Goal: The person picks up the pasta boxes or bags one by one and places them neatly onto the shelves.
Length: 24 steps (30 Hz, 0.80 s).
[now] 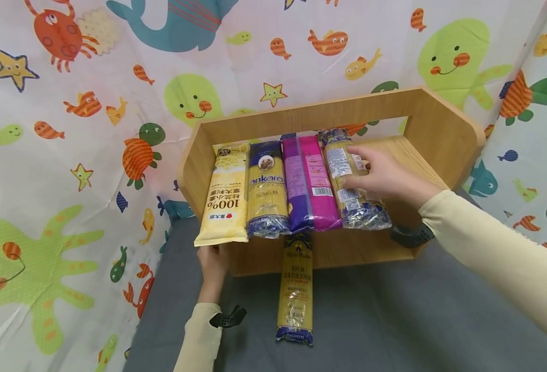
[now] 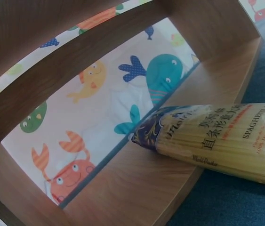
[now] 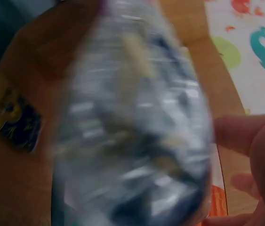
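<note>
Reaching in from the right, my right hand (image 1: pixel 385 173) holds the rightmost spaghetti pack (image 1: pixel 340 163), thumb and fingertips against its wrapper. Close up in the right wrist view, that clear and blue wrapper (image 3: pixel 137 127) is blurred, with fingers (image 3: pixel 236 134) at its edge. My left hand (image 1: pixel 214 263) is below the yellow pasta pack (image 1: pixel 227 196), by the left end of the wooden shelf (image 1: pixel 319 111); its fingers are hidden. Beside these lie a blue-and-yellow Ankara pack (image 1: pixel 267 191) and a pink-and-purple pack (image 1: pixel 308 181), side by side on the upper board.
Another spaghetti pack (image 1: pixel 296 294) lies on the shelf's lower board (image 2: pixel 137 183), sticking out over the dark grey tabletop (image 1: pixel 371 315). The shelf's right side panel (image 1: pixel 445 134) rises near my right forearm. A curtain (image 1: pixel 115 67) printed with sea animals hangs behind.
</note>
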{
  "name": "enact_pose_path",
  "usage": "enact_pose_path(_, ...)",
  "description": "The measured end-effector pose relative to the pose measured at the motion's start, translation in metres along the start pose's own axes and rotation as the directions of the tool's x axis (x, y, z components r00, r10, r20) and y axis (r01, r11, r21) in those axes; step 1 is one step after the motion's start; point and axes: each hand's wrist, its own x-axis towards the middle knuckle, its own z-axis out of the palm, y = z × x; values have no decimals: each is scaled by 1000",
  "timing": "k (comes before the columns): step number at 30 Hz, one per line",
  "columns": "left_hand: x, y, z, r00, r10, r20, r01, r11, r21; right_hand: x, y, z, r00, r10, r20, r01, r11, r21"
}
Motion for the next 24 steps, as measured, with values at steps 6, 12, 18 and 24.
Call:
enact_pose_path(6,2,-1,-2,1000,4,-9,-4,1000,7,-9,3,9,996,-84,23,86,989,-118)
enact_pose_path(12,0,-2,-4,1000,-12,3,12,1000,0,-10,3,16,993,-113,30,115,990,-88)
enact_pose_path(18,1,-2,-4,1000,0,-15,1,1000,9,-11,2,18,994,-110,10,111,992,-68)
enact_pose_path(24,0,-1,-1,1000,-7,-3,7,1000,19,-20,8,13,997,-74,-8,74,997,-29)
